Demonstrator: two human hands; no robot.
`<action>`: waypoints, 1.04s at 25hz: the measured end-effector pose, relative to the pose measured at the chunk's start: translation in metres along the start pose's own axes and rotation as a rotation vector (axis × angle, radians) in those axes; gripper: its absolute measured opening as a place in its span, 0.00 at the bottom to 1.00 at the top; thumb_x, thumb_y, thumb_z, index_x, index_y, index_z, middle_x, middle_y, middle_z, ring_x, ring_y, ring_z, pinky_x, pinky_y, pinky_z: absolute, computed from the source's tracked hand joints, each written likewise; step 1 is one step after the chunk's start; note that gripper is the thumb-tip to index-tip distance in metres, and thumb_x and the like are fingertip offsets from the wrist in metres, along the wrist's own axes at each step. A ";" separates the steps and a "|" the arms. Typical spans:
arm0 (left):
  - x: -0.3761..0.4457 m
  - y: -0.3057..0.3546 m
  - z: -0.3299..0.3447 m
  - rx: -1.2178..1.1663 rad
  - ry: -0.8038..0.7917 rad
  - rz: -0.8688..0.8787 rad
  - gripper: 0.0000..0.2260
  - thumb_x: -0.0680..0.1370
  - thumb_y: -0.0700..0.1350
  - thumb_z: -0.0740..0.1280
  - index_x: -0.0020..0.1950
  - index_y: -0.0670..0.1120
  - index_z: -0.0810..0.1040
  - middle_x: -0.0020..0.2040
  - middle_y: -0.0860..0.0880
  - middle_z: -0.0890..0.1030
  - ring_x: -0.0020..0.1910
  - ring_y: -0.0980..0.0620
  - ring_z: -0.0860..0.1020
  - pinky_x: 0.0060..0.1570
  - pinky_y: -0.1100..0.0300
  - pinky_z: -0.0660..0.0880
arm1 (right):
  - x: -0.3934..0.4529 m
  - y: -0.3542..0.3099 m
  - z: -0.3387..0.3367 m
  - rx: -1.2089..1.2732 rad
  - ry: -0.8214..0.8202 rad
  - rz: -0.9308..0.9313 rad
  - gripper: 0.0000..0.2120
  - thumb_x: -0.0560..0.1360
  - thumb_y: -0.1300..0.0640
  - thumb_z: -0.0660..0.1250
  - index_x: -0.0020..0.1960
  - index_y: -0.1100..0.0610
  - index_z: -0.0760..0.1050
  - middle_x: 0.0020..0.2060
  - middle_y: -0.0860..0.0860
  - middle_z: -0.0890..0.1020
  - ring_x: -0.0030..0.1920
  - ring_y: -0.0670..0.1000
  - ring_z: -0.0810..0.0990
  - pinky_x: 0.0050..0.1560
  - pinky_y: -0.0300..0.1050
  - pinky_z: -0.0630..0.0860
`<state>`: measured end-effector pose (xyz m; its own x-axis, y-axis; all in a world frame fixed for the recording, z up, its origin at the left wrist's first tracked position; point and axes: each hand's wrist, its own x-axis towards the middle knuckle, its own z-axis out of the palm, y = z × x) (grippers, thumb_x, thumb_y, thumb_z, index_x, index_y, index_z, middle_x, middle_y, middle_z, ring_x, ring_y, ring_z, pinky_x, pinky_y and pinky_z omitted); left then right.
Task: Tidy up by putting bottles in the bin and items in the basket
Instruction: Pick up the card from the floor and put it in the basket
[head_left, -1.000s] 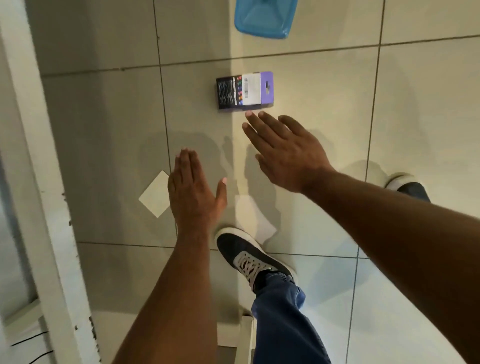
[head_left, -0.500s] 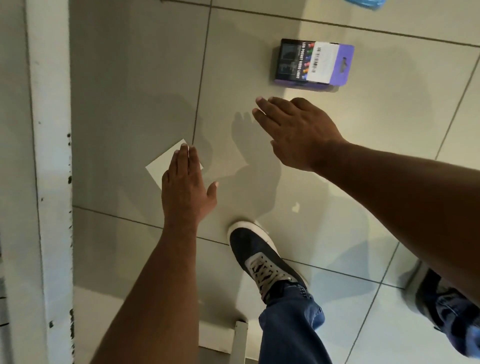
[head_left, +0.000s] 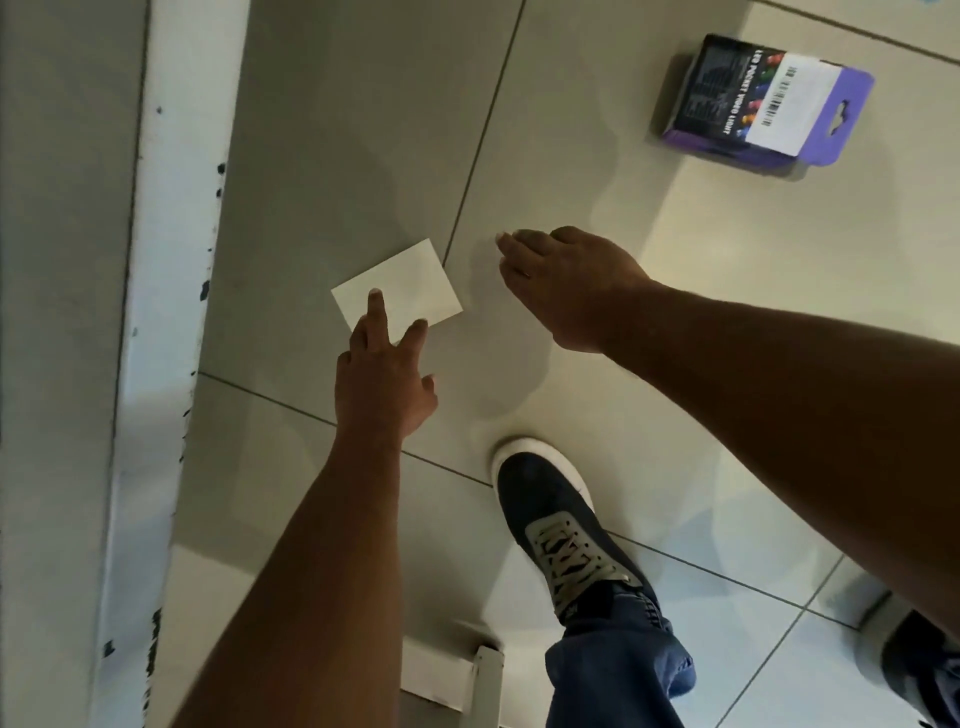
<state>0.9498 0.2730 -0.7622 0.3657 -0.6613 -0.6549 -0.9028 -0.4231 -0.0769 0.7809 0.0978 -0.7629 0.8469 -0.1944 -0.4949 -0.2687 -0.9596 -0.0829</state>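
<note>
Left hand with fingers spread over a white card on the floor tiles, right hand flat, fingers together, at the card's 3 o'clock, purple box well apart at 1 o'clock, dark shoe at 5 o'clock

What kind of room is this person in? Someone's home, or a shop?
Probably indoors in a home, though I can't be sure. The floor is large glossy grey tiles, a chipped white-painted frame runs along one side, and a boxed pocket light and a white card lie loose underfoot.
</note>
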 end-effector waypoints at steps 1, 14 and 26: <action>0.002 -0.005 0.003 -0.056 -0.023 -0.051 0.34 0.77 0.54 0.70 0.79 0.54 0.59 0.82 0.40 0.44 0.78 0.36 0.58 0.68 0.43 0.69 | 0.007 -0.004 -0.001 0.017 -0.015 -0.011 0.33 0.78 0.57 0.64 0.80 0.61 0.56 0.81 0.60 0.53 0.79 0.58 0.58 0.73 0.52 0.65; 0.034 -0.008 0.035 -1.023 -0.069 -0.518 0.14 0.71 0.59 0.77 0.54 0.61 0.82 0.73 0.46 0.59 0.70 0.43 0.67 0.51 0.62 0.72 | 0.063 -0.054 0.003 1.064 -0.119 0.379 0.36 0.71 0.53 0.72 0.77 0.55 0.65 0.73 0.55 0.69 0.71 0.58 0.70 0.66 0.50 0.71; 0.046 -0.001 0.031 -1.476 0.210 -0.835 0.25 0.73 0.49 0.78 0.63 0.41 0.73 0.51 0.49 0.79 0.41 0.60 0.75 0.27 0.74 0.71 | 0.074 -0.066 0.019 1.422 0.001 0.632 0.29 0.73 0.58 0.69 0.72 0.58 0.67 0.62 0.54 0.79 0.60 0.57 0.77 0.55 0.47 0.76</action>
<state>0.9607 0.2625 -0.8155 0.7251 0.0080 -0.6886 0.4506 -0.7617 0.4657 0.8524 0.1505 -0.8100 0.4322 -0.4787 -0.7642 -0.7669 0.2508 -0.5908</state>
